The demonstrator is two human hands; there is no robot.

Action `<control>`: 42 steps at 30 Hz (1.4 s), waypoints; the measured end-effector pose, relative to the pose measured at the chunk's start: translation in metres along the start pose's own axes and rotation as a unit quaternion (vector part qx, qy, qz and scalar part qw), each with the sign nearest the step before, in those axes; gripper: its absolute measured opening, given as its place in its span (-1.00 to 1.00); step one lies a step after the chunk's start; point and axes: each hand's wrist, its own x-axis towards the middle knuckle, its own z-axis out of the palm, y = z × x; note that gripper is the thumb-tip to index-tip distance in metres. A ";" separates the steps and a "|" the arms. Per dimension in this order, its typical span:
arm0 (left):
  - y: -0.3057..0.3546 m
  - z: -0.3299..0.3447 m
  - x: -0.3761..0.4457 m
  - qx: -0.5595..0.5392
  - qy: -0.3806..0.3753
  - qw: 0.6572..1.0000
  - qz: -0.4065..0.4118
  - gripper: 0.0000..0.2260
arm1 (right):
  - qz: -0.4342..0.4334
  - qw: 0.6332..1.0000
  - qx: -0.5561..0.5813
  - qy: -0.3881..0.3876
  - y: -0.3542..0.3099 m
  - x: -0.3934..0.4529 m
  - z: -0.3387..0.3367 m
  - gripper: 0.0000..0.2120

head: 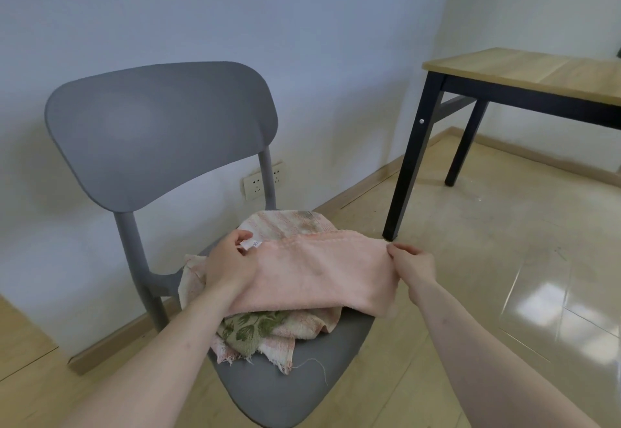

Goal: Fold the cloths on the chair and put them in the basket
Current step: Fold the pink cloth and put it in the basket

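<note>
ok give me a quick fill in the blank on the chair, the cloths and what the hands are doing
1. Both hands, left hand and right hand, hold the ____ cloth stretched between them.
2. The cloth with green leaves lies on the seat of the grey ____.
3. The wooden-topped table has ____ legs.

Missing words: pink; chair; black

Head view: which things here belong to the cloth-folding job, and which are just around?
Job: plain pink terry cloth, pinched by left hand and right hand; leaf-patterned frayed cloth; grey plastic chair.
Around: wooden-topped black-legged table; white wall socket.
</note>
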 end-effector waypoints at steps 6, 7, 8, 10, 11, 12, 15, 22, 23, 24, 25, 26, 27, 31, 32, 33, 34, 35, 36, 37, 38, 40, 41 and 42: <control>0.001 0.001 -0.001 -0.052 0.057 0.997 0.011 -0.75 | -0.101 0.993 0.025 0.061 -0.003 0.000 -0.004 -0.91; 0.004 -0.001 -0.002 -0.067 0.075 0.995 0.016 -0.72 | -0.116 0.990 0.039 0.074 -0.006 0.000 -0.004 -0.92; 0.008 -0.004 -0.003 -0.082 0.093 0.992 0.020 -0.70 | -0.126 0.987 0.055 0.083 -0.008 -0.001 -0.005 -0.93; 0.012 -0.008 -0.003 -0.106 0.128 0.985 0.035 -0.72 | -0.138 0.983 0.079 0.087 -0.014 -0.004 -0.003 -0.95; 0.013 -0.009 -0.003 -0.115 0.144 0.982 0.044 -0.75 | -0.143 0.982 0.084 0.086 -0.016 -0.006 -0.002 -0.94; 0.013 -0.011 -0.002 -0.124 0.160 0.978 0.047 -0.78 | -0.149 0.981 0.086 0.084 -0.017 -0.007 0.000 -0.93; 0.016 -0.014 0.002 -0.148 0.188 0.971 0.021 -0.84 | -0.159 0.980 0.082 0.084 -0.021 -0.008 0.006 -0.87; 0.008 -0.013 0.012 -0.171 0.185 0.966 -0.058 -0.87 | -0.168 0.982 0.037 0.080 -0.027 0.003 0.021 -0.87; 0.007 -0.013 0.014 -0.183 0.180 0.964 -0.068 -0.87 | -0.167 0.982 0.032 0.080 -0.027 0.005 0.022 -0.87; 0.006 -0.013 0.016 -0.195 0.176 0.962 -0.075 -0.88 | -0.165 0.983 0.030 0.080 -0.027 0.007 0.022 -0.87; 0.006 -0.012 0.018 -0.199 0.177 0.961 -0.076 -0.89 | -0.161 0.983 0.029 0.082 -0.028 0.008 0.023 -0.87; 0.006 -0.012 0.019 -0.194 0.180 0.962 -0.073 -0.89 | -0.157 0.984 0.030 0.083 -0.029 0.009 0.023 -0.86; 0.008 -0.013 0.020 -0.186 0.181 0.963 -0.069 -0.90 | -0.154 0.984 0.031 0.084 -0.029 0.009 0.023 -0.85; 0.012 -0.010 0.012 -0.161 0.126 0.976 -0.074 -0.79 | -0.127 0.990 -0.001 0.056 -0.022 0.012 0.020 -0.74; 0.012 -0.009 0.010 -0.147 0.108 0.981 -0.072 -0.70 | -0.111 0.993 -0.018 0.037 -0.018 0.012 0.018 -0.67; 0.011 -0.008 0.009 -0.131 0.094 0.985 -0.062 -0.64 | -0.092 0.995 -0.040 0.018 -0.014 0.011 0.016 -0.59; 0.011 -0.008 0.008 -0.111 0.083 0.990 -0.042 -0.60 | -0.067 0.996 -0.062 0.001 -0.011 0.010 0.014 -0.52; 0.012 -0.008 0.007 -0.084 0.074 0.994 -0.017 -0.59 | -0.040 0.996 -0.080 -0.012 -0.008 0.010 0.011 -0.47; 0.015 -0.008 0.005 -0.054 0.065 0.996 0.012 -0.60 | -0.007 0.996 -0.091 -0.026 -0.006 0.009 0.008 -0.45; 0.018 -0.008 0.002 -0.026 0.051 0.997 0.044 -0.62 | 0.028 0.994 -0.093 -0.042 -0.005 0.007 0.006 -0.44; 0.023 -0.008 -0.002 -0.004 0.028 0.997 0.078 -0.66 | 0.066 0.992 -0.091 -0.060 -0.005 0.004 0.003 -0.46; 0.032 -0.005 -0.014 0.039 -0.043 0.988 0.146 -0.72 | 0.120 0.986 -0.068 -0.093 -0.004 0.001 -0.003 -0.52; 0.035 -0.002 -0.019 0.062 -0.088 0.979 0.171 -0.71 | 0.129 0.985 -0.050 -0.100 -0.002 0.002 -0.005 -0.53; 0.037 0.002 -0.026 0.084 -0.139 0.970 0.180 -0.67 | 0.131 0.986 -0.029 -0.100 0.000 0.003 -0.007 -0.53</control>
